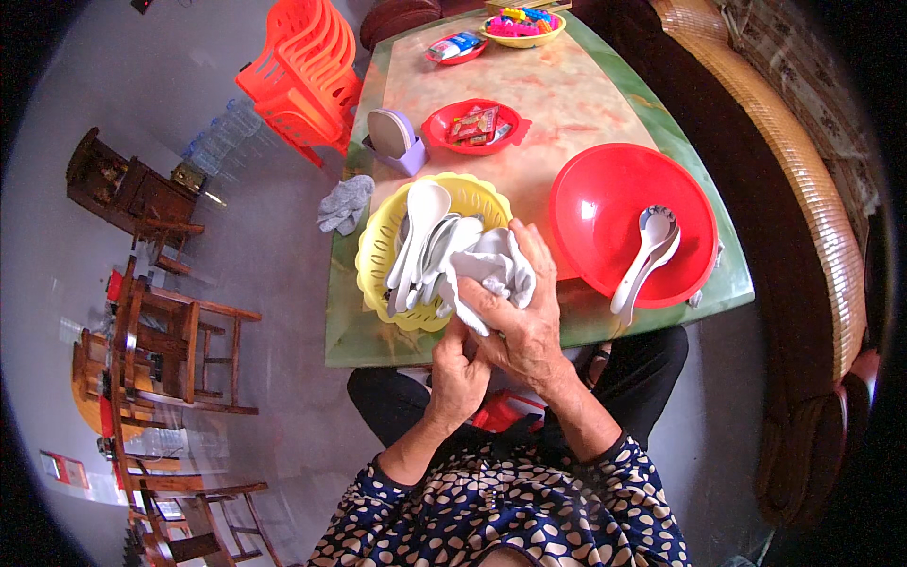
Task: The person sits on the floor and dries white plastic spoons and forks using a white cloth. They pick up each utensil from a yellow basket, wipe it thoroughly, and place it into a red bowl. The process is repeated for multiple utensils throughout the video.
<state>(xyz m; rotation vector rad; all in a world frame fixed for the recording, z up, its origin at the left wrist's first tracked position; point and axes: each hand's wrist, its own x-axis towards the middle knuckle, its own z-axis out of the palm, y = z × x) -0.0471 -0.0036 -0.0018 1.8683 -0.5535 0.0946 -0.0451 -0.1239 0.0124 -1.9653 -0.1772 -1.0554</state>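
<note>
A crumpled white cloth [493,269] is bunched between my two hands, over the right side of a yellow basket [373,241]. My right hand [529,326] wraps round the cloth from the right, its fingers pointing away from me. Just below, my left hand [458,373] is closed with its thumb up at the cloth's lower end. Whether a spoon lies inside the cloth is hidden. Several white spoons [427,203] are piled in the basket, handles toward me. To the right, a red basin [590,203] holds two white spoons [652,241], one partly over the other.
Beyond the basket stand a lilac holder [408,159] and a red dish [439,125] of small packets. A grey cloth [346,203] lies at the table's left edge. Farther back are a bowl of colourful blocks [521,40] and stacked orange chairs [302,80]. A sofa [803,189] lines the right side.
</note>
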